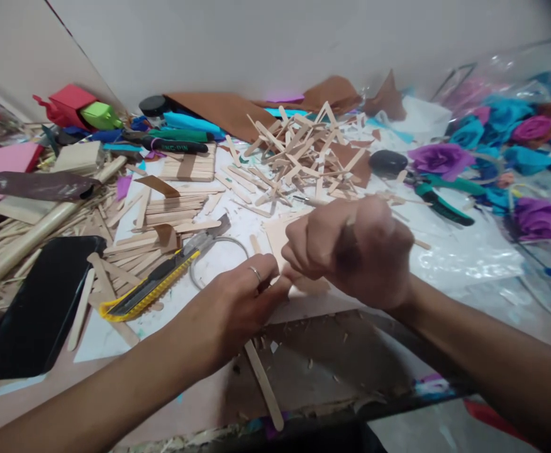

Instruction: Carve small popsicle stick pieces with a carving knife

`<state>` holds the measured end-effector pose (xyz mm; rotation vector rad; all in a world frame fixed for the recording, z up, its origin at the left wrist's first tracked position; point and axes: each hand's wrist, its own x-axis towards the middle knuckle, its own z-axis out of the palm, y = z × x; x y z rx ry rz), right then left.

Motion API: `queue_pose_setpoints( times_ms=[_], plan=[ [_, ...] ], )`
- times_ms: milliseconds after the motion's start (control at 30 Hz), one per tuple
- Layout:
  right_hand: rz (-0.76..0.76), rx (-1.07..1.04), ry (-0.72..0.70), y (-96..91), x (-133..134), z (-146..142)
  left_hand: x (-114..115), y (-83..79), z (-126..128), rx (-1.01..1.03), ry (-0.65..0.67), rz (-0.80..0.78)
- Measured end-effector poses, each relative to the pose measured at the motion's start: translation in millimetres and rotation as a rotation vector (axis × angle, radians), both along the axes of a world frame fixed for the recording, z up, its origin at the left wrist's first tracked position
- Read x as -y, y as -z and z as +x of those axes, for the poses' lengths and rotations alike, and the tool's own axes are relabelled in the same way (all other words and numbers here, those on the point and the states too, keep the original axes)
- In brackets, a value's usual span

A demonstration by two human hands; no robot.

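My left hand, with a ring on one finger, is closed low over the table, its fingertips meeting those of my right hand. My right hand is curled into a blurred fist just to the right. What either hand pinches is hidden by the fingers. Behind and below them lies a pale, flat wooden-looking piece on white paper. A wooden craft stick juts out from beneath my left hand past the paper's edge; whether it is gripped cannot be told. A yellow utility knife lies left of my left hand.
A loose heap of craft sticks lies behind the hands, with stacked sticks to its left. A black phone-like slab rests at left. Green-handled pliers and crepe-paper flowers are at right. The table's front edge is close.
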<state>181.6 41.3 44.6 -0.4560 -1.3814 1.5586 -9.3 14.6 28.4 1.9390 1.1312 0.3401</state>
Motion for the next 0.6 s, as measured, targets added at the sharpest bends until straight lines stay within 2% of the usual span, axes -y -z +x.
queue_pose_setpoints(
  times_ms=[233, 333, 467, 600],
  plan=[
    [-0.013, 0.087, -0.007, -6.0, -2, 7, 2, -2.7, 4, 0.040, -0.112, -0.062],
    [0.050, 0.115, -0.025, -6.8, -1, 12, 3, -4.8, 5, 0.028, -0.123, -0.060],
    [0.151, 0.062, 0.002, -3.3, 4, 7, 3, -6.1, 4, 0.024, -0.087, -0.030],
    [0.213, 0.032, 0.095, 1.3, 11, -5, 5, -0.2, 0, 0.003, 0.006, 0.099]
  ],
)
